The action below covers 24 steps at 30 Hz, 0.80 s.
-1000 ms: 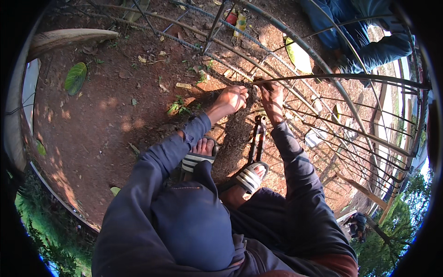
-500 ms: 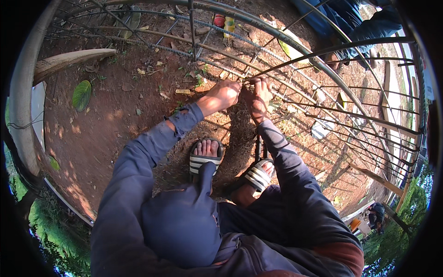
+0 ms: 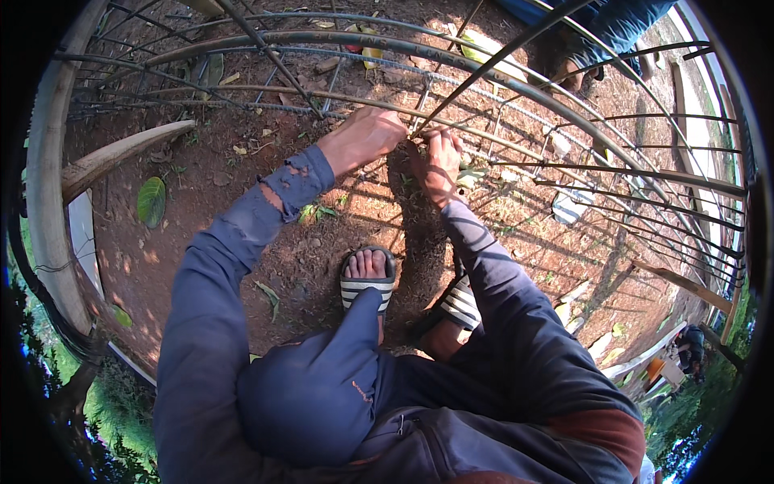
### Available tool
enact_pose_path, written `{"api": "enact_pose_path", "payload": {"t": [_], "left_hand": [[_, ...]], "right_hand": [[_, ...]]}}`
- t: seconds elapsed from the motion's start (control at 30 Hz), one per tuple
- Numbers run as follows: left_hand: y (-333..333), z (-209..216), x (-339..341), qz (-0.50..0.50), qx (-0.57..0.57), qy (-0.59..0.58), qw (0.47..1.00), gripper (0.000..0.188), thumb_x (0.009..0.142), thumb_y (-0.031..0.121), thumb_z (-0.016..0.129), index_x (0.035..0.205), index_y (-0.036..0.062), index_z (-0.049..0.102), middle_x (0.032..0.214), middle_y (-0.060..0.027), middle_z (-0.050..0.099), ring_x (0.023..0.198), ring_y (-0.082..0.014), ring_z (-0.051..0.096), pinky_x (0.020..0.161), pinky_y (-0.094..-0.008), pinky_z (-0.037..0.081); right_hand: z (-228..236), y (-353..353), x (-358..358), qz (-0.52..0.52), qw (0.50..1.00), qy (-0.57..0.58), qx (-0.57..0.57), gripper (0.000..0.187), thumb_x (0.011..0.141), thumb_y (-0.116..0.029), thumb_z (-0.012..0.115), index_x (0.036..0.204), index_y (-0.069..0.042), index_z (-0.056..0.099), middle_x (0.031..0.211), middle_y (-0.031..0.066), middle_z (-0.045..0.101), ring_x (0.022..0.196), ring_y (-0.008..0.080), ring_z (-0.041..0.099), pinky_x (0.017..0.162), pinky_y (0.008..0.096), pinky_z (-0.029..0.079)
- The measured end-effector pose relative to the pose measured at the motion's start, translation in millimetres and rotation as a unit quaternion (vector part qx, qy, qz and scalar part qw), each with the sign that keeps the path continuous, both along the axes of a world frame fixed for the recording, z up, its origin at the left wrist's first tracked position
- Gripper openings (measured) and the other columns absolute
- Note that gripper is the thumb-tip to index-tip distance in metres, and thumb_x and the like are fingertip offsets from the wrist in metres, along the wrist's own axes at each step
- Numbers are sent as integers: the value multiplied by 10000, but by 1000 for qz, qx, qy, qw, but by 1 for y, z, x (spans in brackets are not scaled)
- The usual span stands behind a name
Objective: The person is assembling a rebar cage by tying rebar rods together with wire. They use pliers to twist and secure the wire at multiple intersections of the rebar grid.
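A cage of steel rebar (image 3: 347,40) curves across the far side in front of me. My left hand (image 3: 367,137) is closed at a crossing where a slanting bar (image 3: 476,74) meets a thinner long rod (image 3: 472,129). Close beside it, just right of that crossing, my right hand (image 3: 440,165) has its fingers curled together. Both sets of fingertips nearly meet at the joint, and whatever lies between them is too small or hidden to name.
A pale wooden post (image 3: 56,185) and a pointed wooden piece (image 3: 129,160) stand at the left. Another person's denim-clad leg (image 3: 625,36) is at the far right, beyond the bars. My striped sandal (image 3: 367,282) rests on leaf-strewn soil. A plank (image 3: 681,284) lies right.
My view has shifted, and the slanting bar now stands steeper at the joint. My left hand has moved slightly left and up; both hands stay closed at the crossing.
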State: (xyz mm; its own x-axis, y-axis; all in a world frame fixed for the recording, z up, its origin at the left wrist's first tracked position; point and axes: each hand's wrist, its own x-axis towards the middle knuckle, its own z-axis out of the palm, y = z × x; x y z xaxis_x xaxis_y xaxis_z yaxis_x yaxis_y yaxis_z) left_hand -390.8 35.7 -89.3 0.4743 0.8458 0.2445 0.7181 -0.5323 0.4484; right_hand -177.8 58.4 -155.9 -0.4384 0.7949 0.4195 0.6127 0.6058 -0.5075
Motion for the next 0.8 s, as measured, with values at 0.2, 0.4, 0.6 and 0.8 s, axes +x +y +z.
{"api": "enact_pose_path", "payload": {"t": [0.2,0.4,0.6,0.8], "left_hand": [[31,30,10,-22,86,157,984,56,836,77,634,882,109,642,905,-53,641,1007,-253,623,1059,-425,459],[56,2,0,-53,119,84,988,104,822,127,642,896,112,714,973,-15,670,1054,-252,622,1138,-426,404],[70,-8,-11,12,-203,26,979,257,894,290,686,1021,75,746,1068,-103,691,986,-325,642,903,-471,495],[85,-41,-26,-16,-375,17,927,320,922,318,655,1066,45,738,1023,-189,694,1013,-330,649,878,-445,495]], "right_hand": [[-2,2,2,-13,1000,-9,-19,332,824,-197,791,1057,-44,611,1022,149,636,995,372,587,923,475,427],[5,0,0,-7,999,-2,-39,317,820,-165,790,1061,-54,617,1033,145,632,994,361,585,893,463,441],[1,3,1,-22,999,-12,-38,299,829,-190,790,1040,-56,626,948,129,644,976,344,587,889,461,446],[5,-1,-3,-39,997,-30,-53,326,841,-260,759,1041,-34,635,1035,189,652,987,364,619,975,478,416]]}}
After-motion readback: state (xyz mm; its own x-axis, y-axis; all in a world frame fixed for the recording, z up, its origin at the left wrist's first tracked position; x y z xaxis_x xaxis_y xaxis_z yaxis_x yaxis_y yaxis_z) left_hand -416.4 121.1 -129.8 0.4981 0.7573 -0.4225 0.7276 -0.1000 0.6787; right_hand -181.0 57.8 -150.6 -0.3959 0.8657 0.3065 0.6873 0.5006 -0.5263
